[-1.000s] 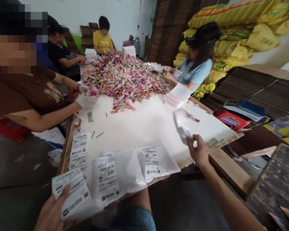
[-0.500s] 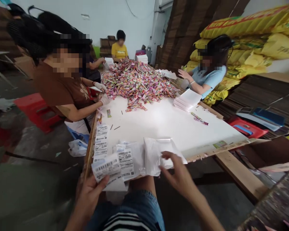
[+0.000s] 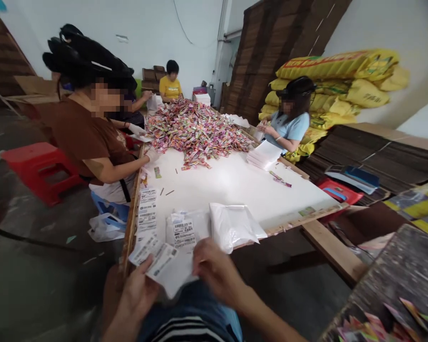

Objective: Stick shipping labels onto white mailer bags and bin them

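The labels (image 3: 157, 256) are held in front of the table's near edge by the left hand (image 3: 140, 287), pinched between thumb and fingers, with part of the sheet covered by the thumb. Small print and a square code are shown on them (the words are too small to be read). The right hand (image 3: 216, 266) is blurred, its fingers curled in at the sheet's right edge; whether anything is gripped by them cannot be told, as the fingertips are hidden. Just beyond, a labelled bag (image 3: 183, 229) is laid on the table (image 3: 207, 190), its lower part covered by the sheet and the right hand; a barcode is seen on its label, but the lines beneath cannot be made out. Beside it a plain bag (image 3: 235, 223) is laid, with no print seen on its upper face. At the left edge a label strip (image 3: 147, 209) is set down, its lower end hidden by the held sheet. The far half is covered by a heap of packets (image 3: 199, 128) (brightly printed, none legible). Near it are placed white sheets (image 3: 264, 154), by a person in blue (image 3: 288, 126). Red lettering is borne by the top yellow sack (image 3: 335, 66), too indistinct to be read. The person in brown (image 3: 89, 137) is partly hidden by black headgear.
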The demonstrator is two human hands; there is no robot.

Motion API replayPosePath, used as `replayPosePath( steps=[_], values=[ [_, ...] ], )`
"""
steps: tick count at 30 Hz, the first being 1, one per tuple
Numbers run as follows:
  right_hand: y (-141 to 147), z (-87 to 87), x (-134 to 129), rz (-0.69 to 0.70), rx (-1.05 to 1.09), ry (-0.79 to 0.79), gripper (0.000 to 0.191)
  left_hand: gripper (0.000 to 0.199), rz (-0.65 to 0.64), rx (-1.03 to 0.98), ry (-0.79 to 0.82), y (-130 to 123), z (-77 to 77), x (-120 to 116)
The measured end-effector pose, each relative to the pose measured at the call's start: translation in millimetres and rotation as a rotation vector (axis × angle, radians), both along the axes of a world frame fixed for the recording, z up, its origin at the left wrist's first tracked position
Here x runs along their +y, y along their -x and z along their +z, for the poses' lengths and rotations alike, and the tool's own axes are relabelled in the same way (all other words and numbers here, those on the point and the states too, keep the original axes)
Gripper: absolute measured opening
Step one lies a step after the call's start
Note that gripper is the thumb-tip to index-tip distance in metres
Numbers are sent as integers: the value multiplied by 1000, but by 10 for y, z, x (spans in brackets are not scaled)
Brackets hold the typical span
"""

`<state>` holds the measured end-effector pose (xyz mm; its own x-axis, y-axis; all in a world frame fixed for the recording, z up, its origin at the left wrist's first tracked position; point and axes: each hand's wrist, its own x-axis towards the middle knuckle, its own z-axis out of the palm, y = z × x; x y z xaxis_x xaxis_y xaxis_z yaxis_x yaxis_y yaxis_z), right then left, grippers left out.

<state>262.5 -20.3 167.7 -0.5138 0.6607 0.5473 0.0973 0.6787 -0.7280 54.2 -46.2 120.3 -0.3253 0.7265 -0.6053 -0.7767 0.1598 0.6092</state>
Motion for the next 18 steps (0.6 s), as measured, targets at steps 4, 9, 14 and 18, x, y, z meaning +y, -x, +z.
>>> replayPosePath(
  steps=[4, 9, 14, 18],
  values=[
    [-573, 136, 649, -387, 455, 99, 17, 49, 232, 144, 19, 237, -235, 162],
    [-720, -695, 1382, -832, -82, -47, 32, 45, 159, 175, -34, 435, -361, 128],
    [-497, -1332, 1254, -738, -525, -408, 59, 49, 164, 224, -51, 355, -378, 55],
    [-482, -1312, 1126, -599, -749, -405, 102, 51, 35, 265, -38, 206, -485, 144]
  ],
)
